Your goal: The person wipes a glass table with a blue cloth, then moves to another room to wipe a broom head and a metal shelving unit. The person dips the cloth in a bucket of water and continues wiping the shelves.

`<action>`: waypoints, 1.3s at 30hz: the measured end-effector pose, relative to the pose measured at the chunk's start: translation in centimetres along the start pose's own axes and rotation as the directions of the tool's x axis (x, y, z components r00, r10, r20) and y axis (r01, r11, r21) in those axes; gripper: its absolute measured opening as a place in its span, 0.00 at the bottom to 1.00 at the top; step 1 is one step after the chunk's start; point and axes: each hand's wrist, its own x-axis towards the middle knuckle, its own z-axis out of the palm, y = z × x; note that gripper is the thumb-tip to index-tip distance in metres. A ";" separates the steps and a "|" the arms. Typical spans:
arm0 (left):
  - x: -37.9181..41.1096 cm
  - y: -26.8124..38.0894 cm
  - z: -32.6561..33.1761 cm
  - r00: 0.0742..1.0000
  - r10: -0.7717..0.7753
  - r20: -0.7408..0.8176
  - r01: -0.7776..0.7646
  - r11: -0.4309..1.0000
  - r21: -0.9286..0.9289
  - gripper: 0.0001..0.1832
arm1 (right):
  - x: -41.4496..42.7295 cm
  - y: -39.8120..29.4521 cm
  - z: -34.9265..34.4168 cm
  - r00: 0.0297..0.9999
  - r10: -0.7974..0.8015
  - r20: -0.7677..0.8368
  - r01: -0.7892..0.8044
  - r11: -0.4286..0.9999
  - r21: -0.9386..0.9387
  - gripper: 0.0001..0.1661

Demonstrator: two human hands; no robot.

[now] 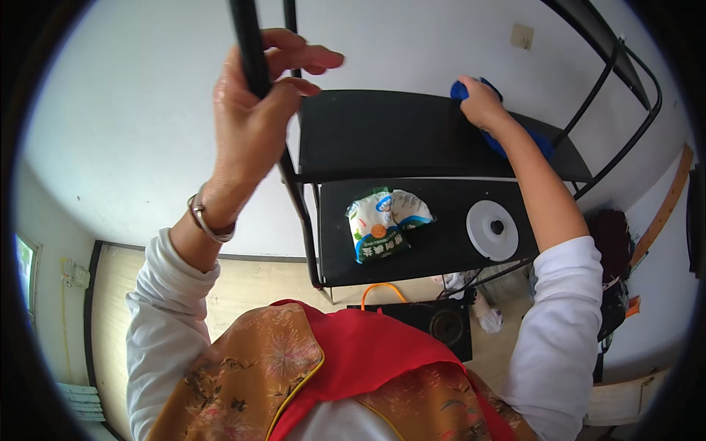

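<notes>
My left hand (pixel 251 110) is around a black metal post (pixel 251 49) of a shelf rack. The thumb crosses in front of the post, and the fingers reach past it, loosely bent. My right hand (pixel 485 107) holds a blue cloth (pixel 532 144) at the back edge of the black upper shelf (pixel 380 135). Part of the cloth trails over the shelf under my wrist. On the lower shelf (pixel 441 253) lies a folded, printed plastic packet (pixel 378 231). A round white lid (pixel 485 234) with a black knob lies to its right.
Below the rack stands a black gas stove (pixel 447 328) with an orange hose (pixel 380 286). A higher black shelf (pixel 601 44) slopes across the upper right. Dark bags (pixel 609 248) sit along the right wall. A socket plate (pixel 522 37) is on the back wall.
</notes>
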 end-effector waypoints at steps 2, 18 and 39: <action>0.4 0.0 0.4 1.000 0.011 0.008 -0.011 1.000 -0.026 0.18 | 1.4 0.5 0.8 0.996 0.084 -0.006 -0.081 0.975 0.206 0.26; -0.1 -0.7 -0.3 0.995 0.099 -0.016 -0.094 0.974 0.206 0.20 | -9.5 -8.8 -4.1 0.862 -0.444 0.243 0.380 0.885 0.269 0.29; 0.1 -1.8 -1.1 0.997 0.021 0.071 -0.030 0.991 0.127 0.17 | -10.9 22.8 -10.1 0.917 0.375 -0.138 -0.399 0.842 -0.364 0.28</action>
